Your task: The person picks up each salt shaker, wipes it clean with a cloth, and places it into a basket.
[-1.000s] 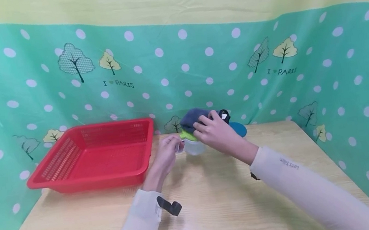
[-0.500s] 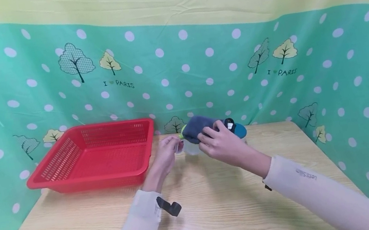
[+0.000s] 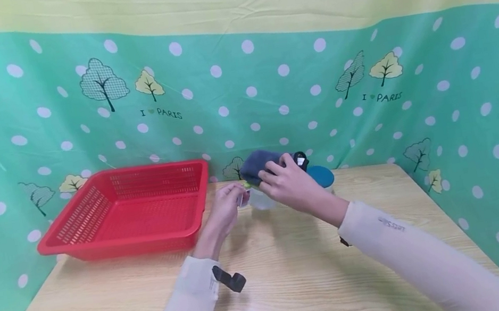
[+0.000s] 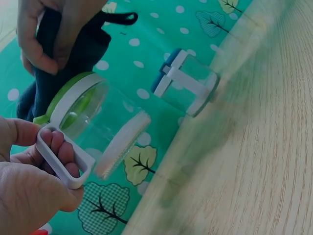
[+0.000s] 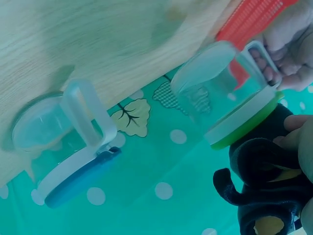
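My left hand grips the white handle of a clear jar with a green lid. In the left wrist view the jar stands tilted in the picture, its lid beside the cloth. My right hand holds a dark blue cloth against the green lid, fingers curled over it. Black loops hang from the cloth in the right wrist view. From the head view, the cloth and right hand hide most of the lid.
Close behind the right hand stands a second clear jar with a blue lid and white handle. To the left is a red plastic basket on the wooden table. A green dotted curtain hangs along the back and sides.
My right hand and the cloth moved right and down over the lid, then back left and up. The left hand and the jar's handle stay in place.
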`<state>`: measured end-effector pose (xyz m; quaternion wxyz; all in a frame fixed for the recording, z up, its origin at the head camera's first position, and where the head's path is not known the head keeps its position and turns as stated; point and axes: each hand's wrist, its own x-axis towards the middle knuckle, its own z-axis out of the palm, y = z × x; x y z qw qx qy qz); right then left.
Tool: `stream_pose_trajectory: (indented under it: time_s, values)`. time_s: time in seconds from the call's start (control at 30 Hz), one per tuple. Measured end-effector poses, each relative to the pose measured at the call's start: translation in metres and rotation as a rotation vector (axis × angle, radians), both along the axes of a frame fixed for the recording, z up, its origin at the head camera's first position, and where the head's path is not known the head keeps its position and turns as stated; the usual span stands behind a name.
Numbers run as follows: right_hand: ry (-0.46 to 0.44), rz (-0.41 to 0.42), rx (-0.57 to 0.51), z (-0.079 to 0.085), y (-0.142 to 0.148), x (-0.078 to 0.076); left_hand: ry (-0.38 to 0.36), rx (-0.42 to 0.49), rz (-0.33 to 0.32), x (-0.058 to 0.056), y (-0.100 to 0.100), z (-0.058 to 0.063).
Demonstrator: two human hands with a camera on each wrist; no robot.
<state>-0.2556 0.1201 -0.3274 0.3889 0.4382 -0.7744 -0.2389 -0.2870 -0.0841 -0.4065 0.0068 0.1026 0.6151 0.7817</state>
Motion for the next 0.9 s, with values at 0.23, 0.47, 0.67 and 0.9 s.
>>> stream_pose_trajectory:
  time_s: [0.23, 0.47, 0.67, 0.9]
  values:
    - [-0.105, -0.132, -0.014, 0.003, 0.011, -0.011, -0.005, 0.013, -0.017, -0.001, 0.001, 0.001]
    - [-0.170, -0.150, -0.111, -0.004, 0.028, -0.015, 0.001, 0.023, -0.035, 0.000, -0.001, 0.002]
    - [-0.233, -0.021, -0.318, -0.010, 0.037, -0.012, -0.020, 0.029, -0.029, 0.001, -0.004, 0.003]
    - [-0.247, 0.052, -0.385, -0.014, 0.042, 0.001, -0.033, 0.056, -0.021, 0.001, -0.003, 0.004]
